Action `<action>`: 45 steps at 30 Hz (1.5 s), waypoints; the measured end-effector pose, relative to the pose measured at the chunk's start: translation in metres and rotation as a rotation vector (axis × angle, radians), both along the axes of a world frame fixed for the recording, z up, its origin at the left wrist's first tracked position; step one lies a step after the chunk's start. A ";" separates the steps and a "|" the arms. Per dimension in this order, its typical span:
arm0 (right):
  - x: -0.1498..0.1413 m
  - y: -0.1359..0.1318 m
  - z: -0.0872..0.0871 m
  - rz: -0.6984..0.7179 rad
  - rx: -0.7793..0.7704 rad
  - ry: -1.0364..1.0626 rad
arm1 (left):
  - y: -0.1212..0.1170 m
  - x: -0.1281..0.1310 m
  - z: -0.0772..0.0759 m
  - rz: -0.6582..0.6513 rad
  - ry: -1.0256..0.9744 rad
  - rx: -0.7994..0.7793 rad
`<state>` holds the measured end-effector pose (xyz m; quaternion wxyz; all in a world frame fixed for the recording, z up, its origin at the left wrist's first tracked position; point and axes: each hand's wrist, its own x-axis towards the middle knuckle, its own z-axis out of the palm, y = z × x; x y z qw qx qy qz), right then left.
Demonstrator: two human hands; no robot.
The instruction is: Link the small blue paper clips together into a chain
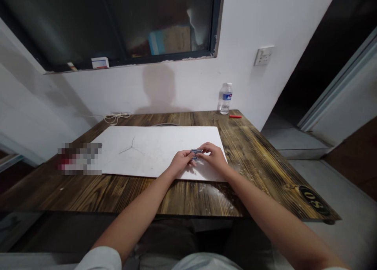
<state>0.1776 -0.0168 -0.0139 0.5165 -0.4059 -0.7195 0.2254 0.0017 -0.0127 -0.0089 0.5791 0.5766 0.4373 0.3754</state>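
Note:
My left hand and my right hand meet over the right part of a white sheet on a dark wooden table. Both hands pinch a small flat grey-blue object between their fingertips; I cannot make out what it is. A thin three-armed wire shape lies on the sheet to the left of my hands.
A plastic water bottle stands at the table's far right by the wall, with a small red item beside it. A coiled white cord lies at the far left. A blurred patch covers something on the left. A doorway opens to the right.

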 end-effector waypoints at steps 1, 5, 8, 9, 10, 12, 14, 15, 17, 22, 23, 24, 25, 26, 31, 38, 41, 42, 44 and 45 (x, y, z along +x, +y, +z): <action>-0.001 -0.001 0.000 0.008 -0.001 0.006 | 0.000 0.000 0.000 0.015 0.025 0.007; -0.004 -0.003 0.001 0.029 0.019 0.010 | 0.001 -0.003 -0.001 0.042 0.086 0.070; -0.005 -0.005 0.001 0.027 0.026 0.024 | 0.002 -0.003 -0.003 0.048 0.080 0.089; -0.006 -0.005 0.002 0.027 0.024 0.027 | 0.003 -0.004 -0.004 0.055 0.077 0.091; -0.006 -0.006 0.002 0.027 0.021 0.028 | 0.003 -0.004 -0.004 0.063 0.076 0.093; -0.006 -0.007 0.003 0.023 0.019 0.026 | 0.003 -0.004 -0.003 0.086 0.081 0.100; -0.006 -0.007 0.004 0.018 0.022 0.027 | 0.002 -0.004 -0.002 0.113 0.089 0.110; -0.006 -0.007 0.004 0.017 0.021 0.032 | 0.001 -0.004 0.000 0.126 0.092 0.112; -0.006 -0.007 0.004 0.017 0.011 0.044 | -0.001 -0.004 0.002 0.149 0.101 0.108; -0.006 -0.006 0.001 0.024 -0.040 0.070 | -0.001 -0.004 0.004 0.196 0.118 0.097; -0.006 -0.006 0.001 0.024 -0.050 0.075 | -0.001 -0.004 0.004 0.201 0.116 0.094; -0.006 -0.005 0.000 0.024 -0.060 0.079 | 0.000 -0.005 0.003 0.205 0.114 0.091; -0.006 -0.005 0.000 0.023 -0.070 0.082 | 0.000 -0.005 0.003 0.210 0.113 0.090; -0.006 -0.005 -0.001 0.022 -0.081 0.085 | 0.001 -0.005 0.002 0.214 0.112 0.090; -0.004 -0.002 -0.001 -0.009 -0.131 0.168 | 0.004 -0.006 0.001 0.231 0.118 0.109; 0.007 0.000 0.001 -0.170 0.065 -0.012 | 0.009 -0.012 -0.003 0.380 0.119 0.141; 0.007 0.002 0.000 -0.142 0.169 -0.280 | 0.011 -0.014 -0.003 0.399 0.120 0.165; 0.007 0.002 -0.002 -0.130 0.184 -0.349 | 0.011 -0.014 -0.004 0.400 0.118 0.173; 0.006 0.004 -0.004 -0.110 0.190 -0.430 | 0.011 -0.014 -0.003 0.401 0.110 0.184; 0.006 0.004 -0.005 -0.104 0.186 -0.447 | 0.011 -0.014 -0.003 0.399 0.105 0.184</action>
